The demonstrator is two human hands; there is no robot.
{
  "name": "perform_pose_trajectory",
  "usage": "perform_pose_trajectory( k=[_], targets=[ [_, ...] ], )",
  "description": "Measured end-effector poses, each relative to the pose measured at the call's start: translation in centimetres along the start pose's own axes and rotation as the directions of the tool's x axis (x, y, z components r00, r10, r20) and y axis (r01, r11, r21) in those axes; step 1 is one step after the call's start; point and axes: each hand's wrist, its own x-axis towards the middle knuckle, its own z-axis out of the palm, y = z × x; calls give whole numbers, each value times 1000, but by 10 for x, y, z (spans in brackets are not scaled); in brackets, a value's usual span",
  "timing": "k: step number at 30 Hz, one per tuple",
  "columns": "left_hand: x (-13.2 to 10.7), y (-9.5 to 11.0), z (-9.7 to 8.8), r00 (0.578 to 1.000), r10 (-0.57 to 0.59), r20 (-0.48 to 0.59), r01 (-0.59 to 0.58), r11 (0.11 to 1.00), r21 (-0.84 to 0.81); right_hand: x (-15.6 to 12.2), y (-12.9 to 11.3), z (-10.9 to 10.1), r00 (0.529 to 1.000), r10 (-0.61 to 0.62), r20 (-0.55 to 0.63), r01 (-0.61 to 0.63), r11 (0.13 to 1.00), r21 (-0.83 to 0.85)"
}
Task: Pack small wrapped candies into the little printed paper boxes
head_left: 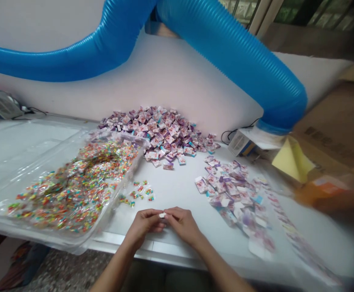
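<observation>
Close to the table's front edge, my left hand [144,224] and my right hand [181,222] meet fingertip to fingertip. Both are closed on one small card box [162,215], of which only a white end shows; fingers cover the rest. Just beyond my left hand lie several clear sachets [140,190] with red, yellow and green bits inside. To the left, a clear plastic tray [110,215] holds a large heap of such sachets [82,182]. On the right are flattened and part-folded printed boxes [231,188], white, pink and purple.
A heap of small printed boxes [164,134] lies against the wall. Blue ducting [225,48] runs overhead down to a small box-shaped device [242,142]. Brown cartons [337,121] and a yellow paper piece [294,160] stand at the right.
</observation>
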Motion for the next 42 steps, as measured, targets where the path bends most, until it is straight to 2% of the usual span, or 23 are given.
perform_pose_trajectory(
  k=[5, 8, 11, 13, 15, 17, 19, 23, 25, 27, 32, 34, 36, 38, 39, 41, 42],
  targets=[
    [1, -1, -4, 1000, 2, 18, -2, 1000, -22, 5, -7, -8, 990, 35, 136, -9, 983, -183],
    [0, -2, -5, 999, 9, 34, -8, 999, -32, 7, -9, -13, 979, -33, 202, 80, 970, -228],
    [0, -3, -4, 999, 2, 40, -1, 999, -36, 6, -2, -17, 946, -150, 286, 227, 939, -260],
    [-1, -5, -4, 999, 5, 43, -3, 999, -41, 2, 7, -17, 908, -276, 315, 373, 874, -310],
    [-2, -8, -5, 999, 17, 49, -14, 999, -44, -3, 17, -15, 850, -422, 315, 522, 754, -399],
    [-3, -11, -7, 998, 35, 53, -32, 999, -44, -8, 25, -11, 804, -523, 283, 589, 635, -500],
    [-3, -16, -9, 995, 71, 69, -69, 997, -29, -11, 26, -8, 795, -555, 244, 582, 588, -561],
    [2, -24, -13, 969, 200, 146, -209, 977, 48, -9, 14, -2, 846, -491, 208, 506, 615, -605],
    [5, -25, -14, 962, 226, 155, -238, 969, 66, -4, 9, 1, 855, -488, 175, 480, 615, -625],
    [7, -23, -14, 961, 227, 156, -240, 968, 71, 0, 10, 4, 840, -519, 157, 492, 607, -625],
    [6, -11, -14, 959, 213, 189, -233, 968, 93, 1, 32, 8, 765, -614, 195, 592, 550, -589],
    [6, -8, -14, 959, 209, 194, -232, 968, 101, -2, 35, 8, 771, -609, 185, 590, 576, -566],
    [7, -8, -15, 958, 209, 196, -233, 966, 108, -5, 30, 5, 831, -529, 168, 529, 661, -532],
    [8, -11, -16, 959, 208, 193, -232, 966, 111, -2, 17, -4, 910, -351, 219, 414, 769, -487],
    [9, -12, -17, 962, 204, 180, -227, 967, 117, 3, 9, -11, 929, -245, 276, 351, 820, -452],
    [11, -17, -20, 973, 197, 124, -213, 967, 139, 20, -9, -33, 936, -79, 344, 195, 927, -320],
    [11, -18, -21, 977, 197, 87, -208, 966, 150, 31, -16, -49, 940, -37, 340, 123, 965, -233]
  ],
)
